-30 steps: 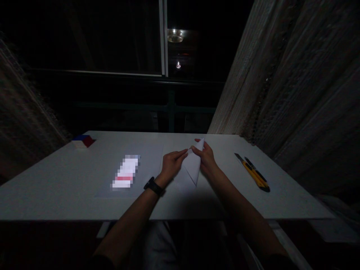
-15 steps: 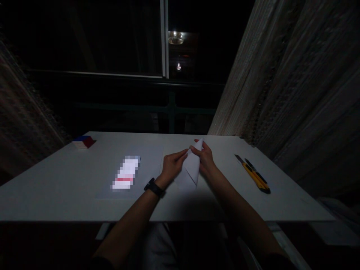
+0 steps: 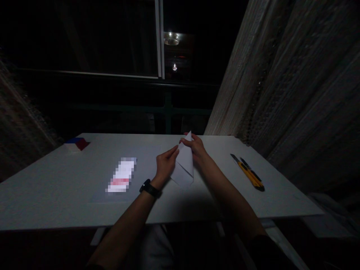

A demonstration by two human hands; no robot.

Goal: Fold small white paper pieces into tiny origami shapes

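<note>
A folded sheet of white paper (image 3: 185,159) with a pointed top is held up over the table between my two hands. My left hand (image 3: 166,162) pinches its left edge between thumb and fingertips; a dark watch sits on that wrist. My right hand (image 3: 197,148) grips the paper near the tip from the right, thumb in front and fingers partly hidden behind it. A diagonal flap edge crosses the lower part of the paper.
A bright, pixelated phone (image 3: 122,175) lies on a white sheet (image 3: 98,197) at left. Farther left is a coloured cube (image 3: 76,144). A yellow utility knife (image 3: 249,173) and a dark pen (image 3: 250,168) lie at right on the white table (image 3: 50,191). Curtains (image 3: 270,67) flank a dark window.
The view has shifted slightly, so most things sit farther left. Both hands keep hold of the paper, which appears slightly higher, with its lower corner showing more.
</note>
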